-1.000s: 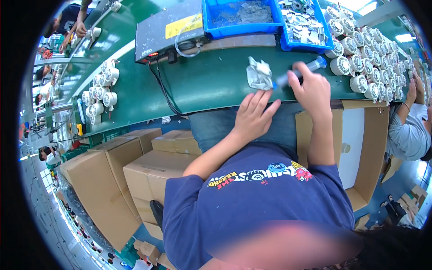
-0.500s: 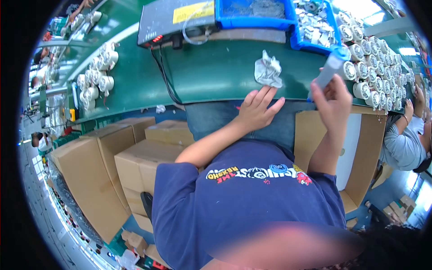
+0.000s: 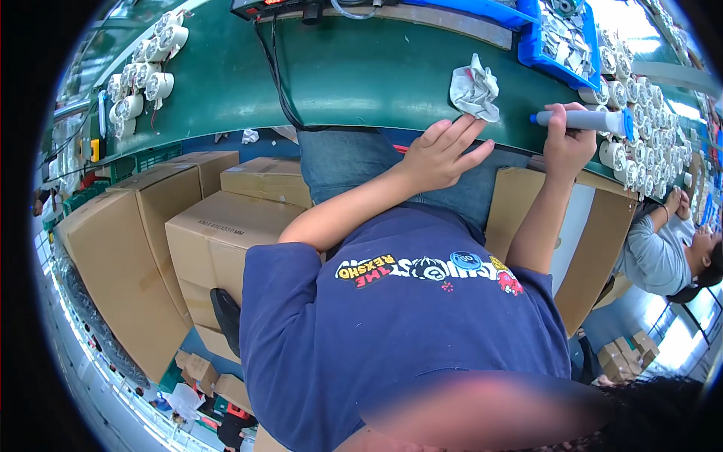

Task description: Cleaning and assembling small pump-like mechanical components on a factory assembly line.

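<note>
The right hand has its fingers curled tight around a white plastic tube with a blue tip and a blue collar, gripping it near the middle so that it lies level over the near edge of the green conveyor belt, the blue tip pointing toward the person's left. The left hand holds nothing: its fingers are stretched out and slightly spread, resting at the belt's near edge above the lap in blue jeans. Just beyond those fingertips a crumpled white and grey cloth lies on the belt, close to them; whether they touch it I cannot tell. To the right of the tube runs a row of round white lamp housings, and behind them sits a blue plastic bin of small parts. More white housings cluster at the far left of the belt. Brown cardboard boxes stand beside the person's left knee, and another person in a grey sleeve works at the right
</note>
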### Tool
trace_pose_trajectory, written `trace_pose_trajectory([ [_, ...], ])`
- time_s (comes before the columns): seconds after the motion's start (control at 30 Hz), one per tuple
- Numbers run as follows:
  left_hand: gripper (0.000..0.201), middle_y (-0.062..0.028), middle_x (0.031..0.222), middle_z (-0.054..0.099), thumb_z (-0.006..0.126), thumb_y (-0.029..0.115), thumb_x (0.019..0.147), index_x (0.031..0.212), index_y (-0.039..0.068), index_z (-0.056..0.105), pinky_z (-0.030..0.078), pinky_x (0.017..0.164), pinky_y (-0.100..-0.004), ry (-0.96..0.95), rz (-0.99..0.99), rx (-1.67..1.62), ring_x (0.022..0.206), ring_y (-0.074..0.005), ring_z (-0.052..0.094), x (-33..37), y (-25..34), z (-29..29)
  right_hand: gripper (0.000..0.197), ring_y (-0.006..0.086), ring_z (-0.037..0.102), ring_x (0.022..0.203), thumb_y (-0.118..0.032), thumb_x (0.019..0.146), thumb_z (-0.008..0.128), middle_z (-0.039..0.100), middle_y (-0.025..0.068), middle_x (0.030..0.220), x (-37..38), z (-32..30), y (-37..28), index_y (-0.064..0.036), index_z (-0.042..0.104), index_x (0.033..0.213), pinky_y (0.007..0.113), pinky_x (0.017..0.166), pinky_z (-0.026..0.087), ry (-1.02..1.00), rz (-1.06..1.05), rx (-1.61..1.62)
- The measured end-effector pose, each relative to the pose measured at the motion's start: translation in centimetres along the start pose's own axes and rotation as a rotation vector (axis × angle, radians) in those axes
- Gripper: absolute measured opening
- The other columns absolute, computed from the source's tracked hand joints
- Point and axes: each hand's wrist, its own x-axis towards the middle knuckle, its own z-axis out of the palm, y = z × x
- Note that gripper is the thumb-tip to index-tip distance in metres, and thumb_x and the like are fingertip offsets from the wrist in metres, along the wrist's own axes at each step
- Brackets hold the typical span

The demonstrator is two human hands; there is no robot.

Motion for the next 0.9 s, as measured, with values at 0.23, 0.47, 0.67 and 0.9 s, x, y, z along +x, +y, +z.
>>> trace_pose_trajectory([
  [0.23, 0.043, -0.0103, 0.142, 0.061, 0.07, 0.009, 0.084, 0.126, 0.011, 0.061, 0.044, 0.105, -0.0378, 0.144, -0.225, -0.593, 0.129, -0.0249, 0.059, 3.8, 1.2, -5.1, 0.018, 0.0144, 0.062, 0.069, -0.014, 0.089, 0.079, 0.077, 0.008, 0.091, -2.4, -1.4, -4.4, -0.0028, 0.072, 0.101, 0.026, 0.065, 0.05, -0.429, -0.161, 0.001],
  [0.47, 0.029, -0.0093, 0.114, 0.073, 0.072, 0.007, 0.085, 0.113, 0.004, 0.067, 0.053, 0.088, -0.0352, 0.076, -0.719, -1.491, 0.103, -0.0219, 0.067, 6.3, -1.5, -8.8, 0.033, 0.0179, 0.058, 0.062, -0.023, 0.079, 0.09, 0.072, 0.0067, 0.083, -2.9, 0.1, -8.8, -0.0042, 0.074, 0.101, 0.03, 0.057, 0.048, -0.599, -0.594, 0.045],
  [0.67, 0.014, -0.0077, 0.084, 0.073, 0.072, 0.01, 0.084, 0.094, 0.002, 0.068, 0.052, 0.072, -0.0326, -0.661, -0.606, -1.229, 0.072, -0.0187, 0.06, 8.5, -4.1, -14.8, 0.036, 0.0194, 0.055, 0.061, -0.035, 0.09, 0.08, 0.07, 0.0081, 0.083, -3.8, 0.8, -11.1, -0.003, 0.073, 0.105, 0.032, 0.055, 0.046, -0.187, -0.794, 0.188],
  [0.9, 0.011, -0.0097, 0.073, 0.069, 0.07, 0.011, 0.084, 0.085, 0.0, 0.07, 0.049, 0.063, -0.0355, -0.844, -0.649, -1.294, 0.061, -0.023, 0.055, 7.6, -3.2, -16.2, 0.044, 0.0191, 0.056, 0.061, -0.043, 0.102, 0.061, 0.067, 0.0089, 0.081, -4.1, 2.4, -11.6, -0.0012, 0.071, 0.109, 0.031, 0.055, 0.046, -0.639, -0.969, 0.054],
])
